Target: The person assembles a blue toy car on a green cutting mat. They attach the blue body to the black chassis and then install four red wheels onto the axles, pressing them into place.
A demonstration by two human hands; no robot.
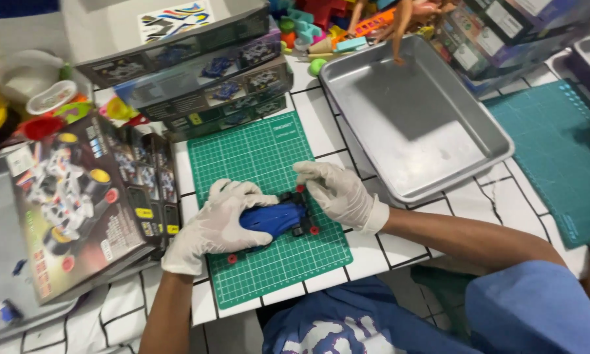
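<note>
- A metal tray (439,157) sits upper right of centre; nothing lies in it, though a doll's leg (399,33) reaches over its top rim.
- Three stacked kit boxes (209,72) lie at upper centre, a fourth box (78,196) at left; two green mats, one (268,157) centre, one (563,151) right.
- One blue car (275,218) lies on the centre mat, mid-frame.
- Left hand (219,226), gloved, curls its fingers over the car's left end, gripping it.
- Right hand (337,193), gloved, has its fingers bent at the car's right end, fingertips on a red wheel (301,189).
</note>
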